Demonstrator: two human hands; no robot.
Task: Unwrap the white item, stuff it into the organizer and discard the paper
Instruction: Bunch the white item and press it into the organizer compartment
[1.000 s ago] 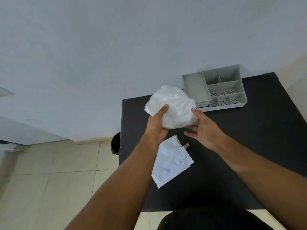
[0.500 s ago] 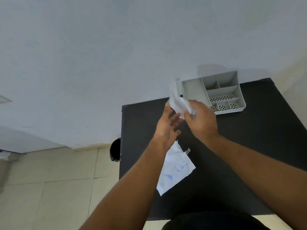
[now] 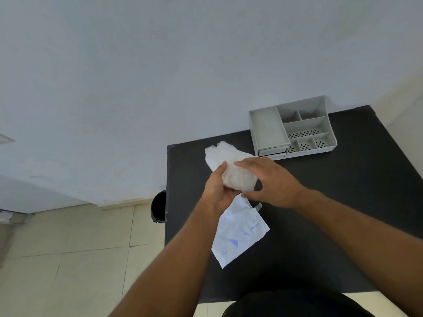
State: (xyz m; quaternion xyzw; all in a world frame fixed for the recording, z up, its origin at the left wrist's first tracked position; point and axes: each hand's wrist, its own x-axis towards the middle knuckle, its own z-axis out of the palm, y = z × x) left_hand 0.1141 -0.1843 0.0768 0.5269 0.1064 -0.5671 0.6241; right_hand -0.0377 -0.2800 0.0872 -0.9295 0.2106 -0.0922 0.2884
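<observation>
Hands met over a black table [image 3: 343, 213], which stood against a pale blue-grey wall [image 3: 160, 76]. The left hand [image 3: 217, 191] gripped the crumpled white item [image 3: 231, 165] from below, and the right hand [image 3: 272, 181] pressed its fingers [image 3: 245, 163] onto it from above. The torn paper [image 3: 240, 232] lay flat on the table just beneath the hands. A grey organizer [image 3: 270, 131] sat at the table's far edge, touching the wall. Left of the table, a black bin [image 3: 159, 205] stood on beige floor tiles [image 3: 68, 248].
</observation>
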